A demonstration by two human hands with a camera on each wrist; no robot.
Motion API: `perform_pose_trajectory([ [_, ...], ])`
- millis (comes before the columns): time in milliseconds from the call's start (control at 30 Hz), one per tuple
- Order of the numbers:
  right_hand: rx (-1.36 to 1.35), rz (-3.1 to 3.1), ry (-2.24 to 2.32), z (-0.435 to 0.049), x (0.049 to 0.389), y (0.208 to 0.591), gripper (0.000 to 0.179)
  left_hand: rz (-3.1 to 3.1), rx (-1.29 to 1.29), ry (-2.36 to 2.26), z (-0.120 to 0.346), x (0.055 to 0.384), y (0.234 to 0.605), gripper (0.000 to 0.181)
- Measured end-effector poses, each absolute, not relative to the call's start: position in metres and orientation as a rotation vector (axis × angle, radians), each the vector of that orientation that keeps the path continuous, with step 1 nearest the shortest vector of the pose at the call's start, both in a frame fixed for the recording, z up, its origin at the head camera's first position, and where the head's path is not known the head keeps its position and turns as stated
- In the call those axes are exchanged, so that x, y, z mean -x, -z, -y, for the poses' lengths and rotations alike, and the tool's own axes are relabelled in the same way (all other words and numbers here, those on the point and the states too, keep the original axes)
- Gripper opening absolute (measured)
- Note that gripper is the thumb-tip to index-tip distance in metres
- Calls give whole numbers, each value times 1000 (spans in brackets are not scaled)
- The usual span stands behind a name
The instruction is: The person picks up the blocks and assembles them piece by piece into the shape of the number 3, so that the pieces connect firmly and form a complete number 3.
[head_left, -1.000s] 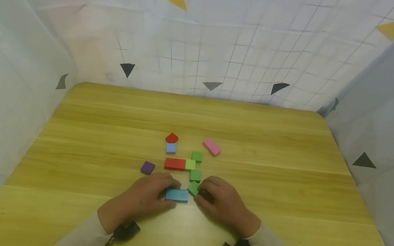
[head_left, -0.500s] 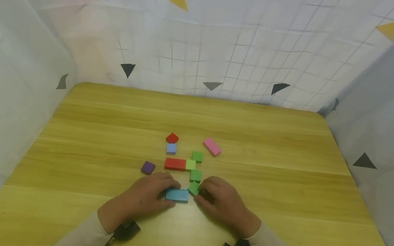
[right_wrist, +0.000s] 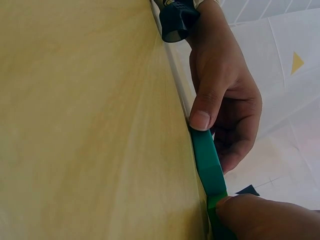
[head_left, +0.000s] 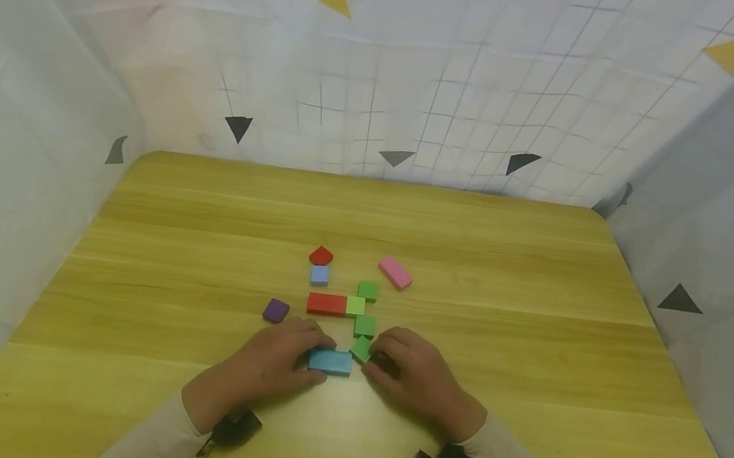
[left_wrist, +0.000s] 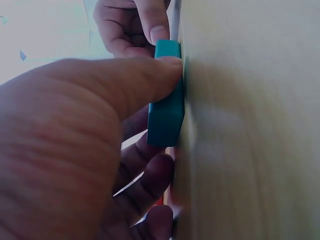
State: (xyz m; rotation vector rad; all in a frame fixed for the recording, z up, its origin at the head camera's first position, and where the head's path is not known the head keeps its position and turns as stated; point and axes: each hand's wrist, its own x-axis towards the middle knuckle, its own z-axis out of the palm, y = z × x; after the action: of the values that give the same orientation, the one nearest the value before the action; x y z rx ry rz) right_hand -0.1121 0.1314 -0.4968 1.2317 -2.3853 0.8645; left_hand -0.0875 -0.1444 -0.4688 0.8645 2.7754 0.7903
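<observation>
My left hand (head_left: 280,357) pinches a blue rectangular block (head_left: 331,362) near the table's front; in the left wrist view the thumb lies over this block (left_wrist: 167,117), with fingers behind it. Just to the right, my right hand (head_left: 417,379) holds a small green square block (head_left: 361,349) that sits turned at an angle. The right wrist view has a thumb on the green block (right_wrist: 214,217), whose edge meets or nearly meets the end of the blue block (right_wrist: 206,157). Fingers hide part of both blocks. Behind the turned block lies another green square block (head_left: 364,326), at its corner.
Beyond the hands, a long red block (head_left: 327,304) touches a light green square (head_left: 355,306), with a green square (head_left: 368,291) behind. A purple block (head_left: 276,311) lies left. Farther back are a pale blue square (head_left: 320,275), a red pentagonal block (head_left: 321,255) and a pink block (head_left: 395,273).
</observation>
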Motion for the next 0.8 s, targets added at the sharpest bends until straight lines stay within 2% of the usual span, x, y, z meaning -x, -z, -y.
perform_pose_trajectory([
  [800,-1242,2398,-871,-131,112,495,20,-2782,-877,-767,145,89,469,37],
])
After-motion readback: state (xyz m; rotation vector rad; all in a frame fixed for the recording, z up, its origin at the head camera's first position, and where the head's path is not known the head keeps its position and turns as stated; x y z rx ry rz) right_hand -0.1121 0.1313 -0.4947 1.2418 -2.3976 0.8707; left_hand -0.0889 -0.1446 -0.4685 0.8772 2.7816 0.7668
